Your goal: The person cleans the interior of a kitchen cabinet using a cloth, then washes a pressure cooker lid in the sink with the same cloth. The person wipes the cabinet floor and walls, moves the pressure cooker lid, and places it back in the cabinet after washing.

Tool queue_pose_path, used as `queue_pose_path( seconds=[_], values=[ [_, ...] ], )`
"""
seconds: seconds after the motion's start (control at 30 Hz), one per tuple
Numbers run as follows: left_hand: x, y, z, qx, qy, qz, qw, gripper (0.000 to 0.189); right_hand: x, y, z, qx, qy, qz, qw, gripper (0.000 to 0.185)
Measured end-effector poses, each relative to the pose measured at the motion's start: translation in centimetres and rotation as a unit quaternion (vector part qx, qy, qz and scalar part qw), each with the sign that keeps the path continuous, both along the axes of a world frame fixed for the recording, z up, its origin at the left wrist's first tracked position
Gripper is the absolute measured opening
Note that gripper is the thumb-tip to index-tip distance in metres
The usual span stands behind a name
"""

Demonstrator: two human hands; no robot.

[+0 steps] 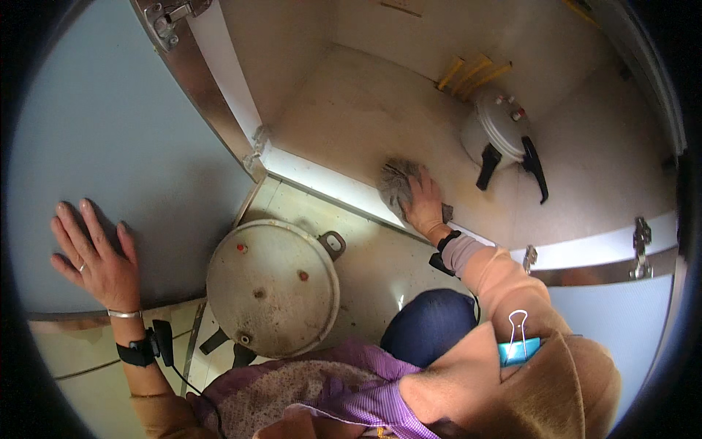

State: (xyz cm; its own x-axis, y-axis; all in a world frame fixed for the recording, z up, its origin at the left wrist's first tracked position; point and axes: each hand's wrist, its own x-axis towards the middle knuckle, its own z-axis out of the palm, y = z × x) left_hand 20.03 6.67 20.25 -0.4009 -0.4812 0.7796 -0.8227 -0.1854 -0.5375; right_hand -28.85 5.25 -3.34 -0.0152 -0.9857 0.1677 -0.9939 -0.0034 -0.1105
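Observation:
My right hand (425, 206) presses down on a crumpled grey cloth (399, 181) at the front edge of the cabinet floor (340, 110). The fingers are spread over the cloth, and part of it sticks out beyond the wrist side. My left hand (98, 260) lies flat with fingers apart on the grey-blue inner face of the open cabinet door (131, 153); it holds nothing. Deeper inside the cabinet stands a small pressure cooker (502, 126) with black handles, apart from my right hand.
A large, stained pressure cooker (274, 291) stands on the tiled floor (378, 274) between the door and my knee (433, 326). Several yellow strips (474, 74) are at the cabinet's back wall. Metal hinges (255, 148) join the left door. Another door (609, 313) is open at right.

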Motion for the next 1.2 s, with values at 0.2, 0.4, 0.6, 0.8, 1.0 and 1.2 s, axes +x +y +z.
queue_pose_path(
  seconds=[0.2,0.4,0.6,0.8,1.0,1.2],
  values=[
    [-0.2,-0.4,0.3,-0.005,-0.032,-0.008,0.999,0.051,0.1,-14.2,-3.5,-0.059,-0.031,-0.074,0.995,0.054],
    [0.0,-0.3,-0.2,0.01,-0.029,0.015,0.999,0.052,7.5,-27.7,-3.9,-0.04,-0.06,-0.124,0.99,0.045],
    [-0.1,-0.4,-0.3,0.009,-0.024,0.016,1.0,0.053,15.5,-25.2,-3.2,-0.013,-0.138,0.284,0.949,0.04],
    [-0.1,-0.2,-0.3,-0.001,-0.009,0.023,1.0,0.052,16.1,-14.8,-1.5,0.051,-0.21,0.487,0.846,0.03],
    [0.1,0.3,-0.2,0.015,0.014,0.034,0.999,0.052,7.3,-6.8,1.5,0.187,-0.26,0.463,0.827,0.029],
    [-0.2,0.1,0.0,0.006,0.0,0.015,1.0,0.051,1.5,-13.1,3.3,-0.036,-0.361,0.095,0.927,0.028]
  ],
)
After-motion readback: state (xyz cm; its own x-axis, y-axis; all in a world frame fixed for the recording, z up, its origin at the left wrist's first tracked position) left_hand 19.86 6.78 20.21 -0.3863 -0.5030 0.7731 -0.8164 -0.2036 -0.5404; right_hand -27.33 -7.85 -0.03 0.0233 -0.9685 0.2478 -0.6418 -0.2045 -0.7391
